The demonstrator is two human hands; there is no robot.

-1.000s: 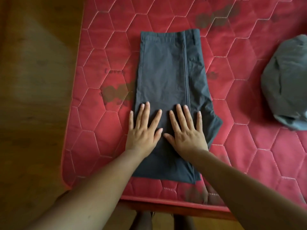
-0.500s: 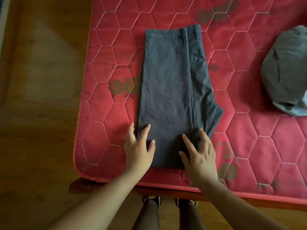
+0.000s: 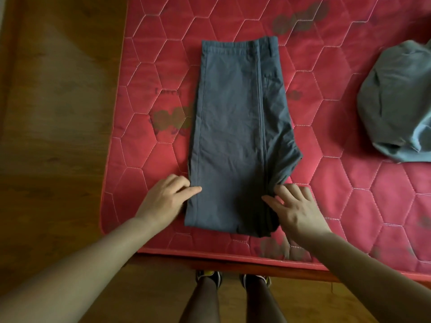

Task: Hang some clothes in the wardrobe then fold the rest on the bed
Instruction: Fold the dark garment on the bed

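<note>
Dark grey trousers (image 3: 233, 127) lie folded lengthwise on the red quilted mattress (image 3: 373, 206), waistband at the far end. My left hand (image 3: 168, 201) is at the trousers' left edge near the lower end, thumb on top of the cloth and fingers curled at the edge, pinching it. At the right edge, just below the bulging crotch fold, my right hand (image 3: 296, 208) pinches the cloth, thumb laid on the fabric and fingers bent at the edge.
A crumpled grey garment (image 3: 396, 106) lies on the mattress at the right. The mattress's near edge and wooden bed frame (image 3: 268, 266) are just below my hands. Wooden floor (image 3: 53, 113) runs along the left. My legs and shoes stand by the frame.
My hands have slid down from lying flat on the middle of the trousers and moved apart to the garment's left and right edges, where they now take hold.
</note>
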